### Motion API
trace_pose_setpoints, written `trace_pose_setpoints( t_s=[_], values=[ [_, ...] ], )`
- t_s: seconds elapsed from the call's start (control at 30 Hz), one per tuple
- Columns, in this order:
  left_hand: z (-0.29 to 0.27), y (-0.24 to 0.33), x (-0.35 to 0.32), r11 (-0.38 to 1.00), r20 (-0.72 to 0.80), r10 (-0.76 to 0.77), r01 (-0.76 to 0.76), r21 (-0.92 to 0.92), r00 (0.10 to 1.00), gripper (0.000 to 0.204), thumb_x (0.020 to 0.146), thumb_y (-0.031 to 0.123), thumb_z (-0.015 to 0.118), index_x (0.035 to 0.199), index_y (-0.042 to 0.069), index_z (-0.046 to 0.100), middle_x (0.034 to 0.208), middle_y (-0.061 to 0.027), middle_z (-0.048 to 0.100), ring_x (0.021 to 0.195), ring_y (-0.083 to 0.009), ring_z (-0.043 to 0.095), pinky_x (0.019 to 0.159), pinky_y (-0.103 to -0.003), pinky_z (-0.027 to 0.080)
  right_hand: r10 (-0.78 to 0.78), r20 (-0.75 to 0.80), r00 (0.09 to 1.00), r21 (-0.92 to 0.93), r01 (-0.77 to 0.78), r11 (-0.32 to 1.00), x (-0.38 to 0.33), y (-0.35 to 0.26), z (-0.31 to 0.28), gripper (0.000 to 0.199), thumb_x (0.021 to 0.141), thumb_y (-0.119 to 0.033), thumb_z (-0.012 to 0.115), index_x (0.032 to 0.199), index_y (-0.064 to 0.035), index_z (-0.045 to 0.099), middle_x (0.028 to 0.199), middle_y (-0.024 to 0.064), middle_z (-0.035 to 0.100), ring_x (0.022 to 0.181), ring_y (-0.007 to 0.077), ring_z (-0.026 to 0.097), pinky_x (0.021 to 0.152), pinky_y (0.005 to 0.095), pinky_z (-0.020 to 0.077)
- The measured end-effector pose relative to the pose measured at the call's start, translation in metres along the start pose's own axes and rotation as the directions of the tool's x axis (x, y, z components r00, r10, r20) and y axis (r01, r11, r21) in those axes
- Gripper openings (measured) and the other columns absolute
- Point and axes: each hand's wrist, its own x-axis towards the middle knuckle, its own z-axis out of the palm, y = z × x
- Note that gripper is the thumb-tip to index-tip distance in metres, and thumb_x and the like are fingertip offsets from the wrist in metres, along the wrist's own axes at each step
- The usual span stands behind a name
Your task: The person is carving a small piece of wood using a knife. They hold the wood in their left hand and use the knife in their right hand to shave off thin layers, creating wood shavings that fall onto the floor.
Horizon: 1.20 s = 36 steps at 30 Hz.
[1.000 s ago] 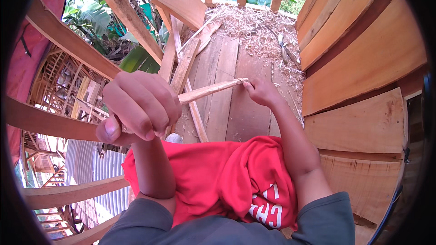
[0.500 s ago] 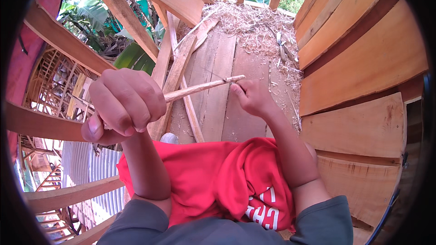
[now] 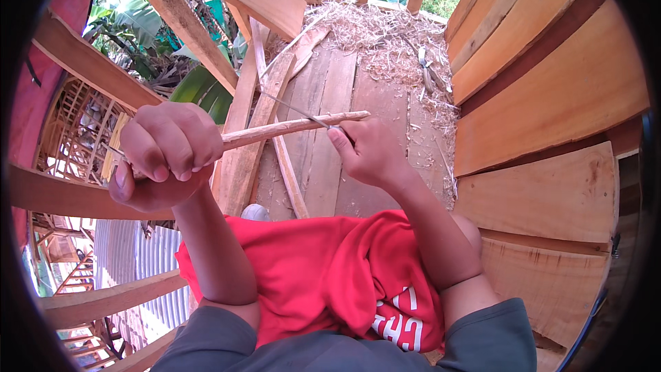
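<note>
A slim, pale wooden stick [image 3: 279,128] with a whittled surface stretches across in front of me. My left hand [image 3: 169,155] is closed in a fist around its left part, and the stick's bare end lies by my right hand. In my right hand [image 3: 372,151] a knife [image 3: 297,109] is gripped, its handle mostly hidden by the fingers. The thin blade points up and to the left, crossing the stick near its right end. A red cloth [image 3: 310,248] covers my lap.
Wood shavings [image 3: 392,38] heap over the far end of the plank floor [image 3: 330,86]. Among them lies a tool with dark handles [image 3: 425,69]. Loose boards [image 3: 265,124] lean at the left by the railing. A plank wall [image 3: 544,186] stands close on my right.
My left hand and the stick have shifted slightly left. My right hand has moved left along the stick, and the knife's blade shows more clearly.
</note>
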Motion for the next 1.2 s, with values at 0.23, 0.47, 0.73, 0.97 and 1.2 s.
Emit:
trace_pose_setpoints(
  t_s=[0.23, 0.47, 0.73, 0.97, 1.2],
  values=[
    [0.009, -0.003, 0.004, 0.999, 0.036, -0.014, 0.015, -0.031, 0.999, 0.033, 0.089, 0.039, 0.043, 0.073, 0.010, 0.051, 0.060, -0.0049, 0.052, 0.048, -0.0179, 0.045, 0.044, -0.031, 0.039, 0.161, 0.063, 0.985, 0.039, -0.164, 0.986, 0.013, 0.021, 0.005, 0.037, 0.096, -0.030, 0.048, 0.077, -0.0018, 0.061, 0.065, 0.0196, 0.058, 0.063, 0.0390, 0.057, 0.058, 0.0469, 0.0416],
    [0.023, -0.010, 0.011, 1.000, 0.013, -0.007, 0.006, 0.019, 1.000, 0.027, 0.088, 0.034, 0.043, 0.072, 0.014, 0.048, 0.057, -0.0003, 0.048, 0.046, -0.0124, 0.043, 0.042, -0.026, 0.039, 0.325, 0.027, 0.945, -0.106, -0.321, 0.941, -0.001, 0.089, 0.018, 0.035, 0.095, -0.028, 0.047, 0.081, -0.0027, 0.066, 0.070, 0.0207, 0.061, 0.072, 0.0399, 0.061, 0.067, 0.0513, 0.0449],
    [0.012, -0.002, -0.001, 1.000, -0.109, -0.009, 0.008, -0.011, 0.994, 0.032, 0.090, 0.039, 0.039, 0.085, 0.009, 0.050, 0.068, -0.0076, 0.049, 0.058, -0.0186, 0.044, 0.051, -0.030, 0.037, 0.114, 0.080, 0.990, 0.235, -0.130, 0.963, 0.016, 0.043, 0.013, 0.038, 0.097, -0.027, 0.047, 0.074, 0.0015, 0.057, 0.060, 0.0197, 0.053, 0.057, 0.0359, 0.055, 0.055, 0.0438, 0.0391],
    [0.004, -0.001, -0.004, 0.999, -0.069, -0.026, 0.023, -0.045, 0.997, 0.033, 0.091, 0.040, 0.039, 0.086, 0.009, 0.050, 0.069, -0.0074, 0.048, 0.060, -0.0185, 0.043, 0.052, -0.030, 0.038, 0.210, 0.159, 0.965, 0.098, -0.227, 0.969, 0.014, 0.017, 0.005, 0.039, 0.096, -0.031, 0.046, 0.081, -0.0001, 0.065, 0.072, 0.0219, 0.062, 0.069, 0.0390, 0.062, 0.064, 0.0487, 0.0459],
    [0.010, 0.002, -0.003, 0.995, -0.078, -0.042, 0.049, 0.086, 0.996, 0.027, 0.090, 0.038, 0.041, 0.080, 0.014, 0.049, 0.063, -0.0012, 0.046, 0.052, -0.0132, 0.041, 0.047, -0.027, 0.036, 0.022, 0.108, 0.994, 0.175, -0.040, 0.984, 0.011, -0.006, -0.005, 0.038, 0.096, -0.031, 0.048, 0.079, -0.0005, 0.063, 0.063, 0.0206, 0.057, 0.061, 0.0376, 0.058, 0.056, 0.0461, 0.0411]
  ],
)
